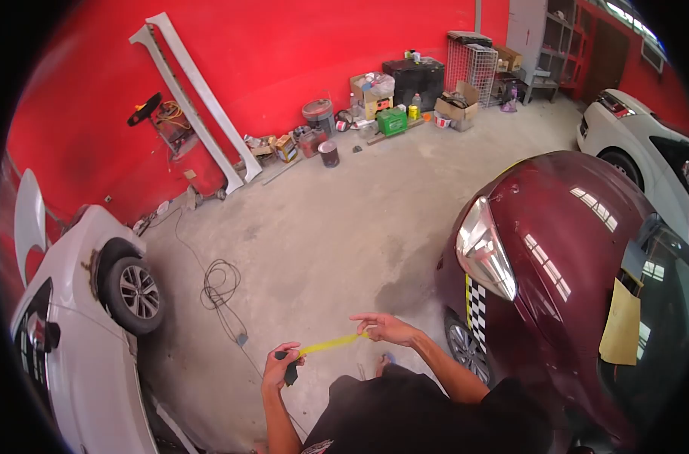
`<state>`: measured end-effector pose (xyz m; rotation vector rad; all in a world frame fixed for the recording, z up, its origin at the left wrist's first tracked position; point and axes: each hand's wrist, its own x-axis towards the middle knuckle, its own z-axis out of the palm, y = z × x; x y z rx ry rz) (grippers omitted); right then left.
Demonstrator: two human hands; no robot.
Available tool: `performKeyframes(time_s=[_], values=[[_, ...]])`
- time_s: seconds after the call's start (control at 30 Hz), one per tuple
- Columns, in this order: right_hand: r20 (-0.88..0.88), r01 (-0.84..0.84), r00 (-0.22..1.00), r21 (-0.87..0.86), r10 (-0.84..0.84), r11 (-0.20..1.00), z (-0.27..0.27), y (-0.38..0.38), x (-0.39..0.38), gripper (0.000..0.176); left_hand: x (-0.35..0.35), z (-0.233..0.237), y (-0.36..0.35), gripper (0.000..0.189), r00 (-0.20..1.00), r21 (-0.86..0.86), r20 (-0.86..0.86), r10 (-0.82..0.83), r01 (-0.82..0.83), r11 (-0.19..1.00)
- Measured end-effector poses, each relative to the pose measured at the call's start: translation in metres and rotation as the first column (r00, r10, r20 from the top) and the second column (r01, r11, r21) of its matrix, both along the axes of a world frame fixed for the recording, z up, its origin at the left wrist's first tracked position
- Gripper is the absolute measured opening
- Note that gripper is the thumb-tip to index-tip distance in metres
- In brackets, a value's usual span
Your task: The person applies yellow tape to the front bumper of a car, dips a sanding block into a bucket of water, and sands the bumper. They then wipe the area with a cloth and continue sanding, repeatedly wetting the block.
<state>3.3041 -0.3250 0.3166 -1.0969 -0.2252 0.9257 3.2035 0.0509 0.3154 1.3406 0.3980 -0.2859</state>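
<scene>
A thin yellow strip (329, 345) is stretched between my two hands, over the concrete floor. My left hand (278, 365) is closed on its left end and also has a small black object (291, 369) against the palm. At the strip's right end, my right hand (387, 330) pinches it between thumb and fingers, with the index finger pointing out to the left. A dark red car (541, 227) with a headlight and a checkered strip (476, 306) stands to the right of my hands.
A white car (94, 363) is at the left, another white car (639, 136) at the back right. A coiled cable (222, 284) lies on the floor. Along the red wall are long panels (200, 98), boxes (458, 106), cans and a wire cage (471, 68). Yellow paper (621, 325) lies on the windshield.
</scene>
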Motion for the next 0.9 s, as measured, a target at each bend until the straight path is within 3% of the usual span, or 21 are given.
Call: performKeyframes(time_s=[0.07, 0.13, 0.23, 0.33, 0.43, 0.53, 0.67, 0.73, 0.8, 0.9], values=[[0.052, 0.028, 0.998, -0.044, -0.026, 0.999, 0.011, -0.010, 0.061, 0.075, 0.068, 0.012, -0.004, 0.039, 0.999, -0.002, 0.047, -0.021, 0.021, 1.000], [0.116, 0.055, 0.992, -0.084, -0.045, 0.995, 0.012, -0.022, 0.115, 0.075, 0.139, 0.016, -0.008, 0.041, 0.996, 0.110, 0.040, -0.078, 0.073, 0.991], [0.374, 0.072, 0.927, -0.259, 0.031, 0.963, 0.006, -0.040, 0.191, 0.078, 0.246, 0.022, -0.026, 0.041, 0.974, 0.285, 0.014, -0.226, 0.212, 0.935], [0.367, 0.089, 0.927, -0.411, 0.076, 0.907, -0.018, -0.060, 0.273, 0.081, 0.365, 0.012, -0.046, 0.039, 0.900, 0.460, 0.001, -0.435, 0.386, 0.799], [0.387, 0.201, 0.921, -0.394, -0.037, 0.897, -0.074, -0.086, 0.348, 0.078, 0.487, -0.001, -0.065, 0.037, 0.805, 0.524, 0.010, -0.593, 0.501, 0.689], [0.431, 0.299, 0.902, -0.637, 0.007, 0.710, -0.064, -0.114, 0.422, 0.072, 0.606, 0.011, -0.113, 0.031, 0.730, 0.504, 0.022, -0.683, 0.582, 0.638], [0.480, 0.506, 0.853, -0.669, -0.203, 0.544, -0.009, -0.161, 0.511, 0.062, 0.764, 0.026, -0.177, 0.022, 0.603, 0.606, 0.175, -0.778, 0.557, 0.568], [0.540, 0.691, 0.720, -0.495, -0.436, 0.528, -0.004, -0.187, 0.552, 0.058, 0.833, 0.052, -0.227, 0.019, 0.586, 0.636, 0.211, -0.782, 0.526, 0.565], [0.494, 0.750, 0.659, -0.496, -0.568, 0.439, 0.019, -0.214, 0.599, 0.049, 0.891, 0.057, -0.265, 0.019, 0.559, 0.634, 0.243, -0.792, 0.526, 0.566], [0.589, 0.805, 0.573, -0.534, -0.570, 0.258, 0.006, -0.266, 0.671, 0.044, 0.981, 0.055, -0.338, 0.019, 0.506, 0.632, 0.323, -0.800, 0.514, 0.580]])
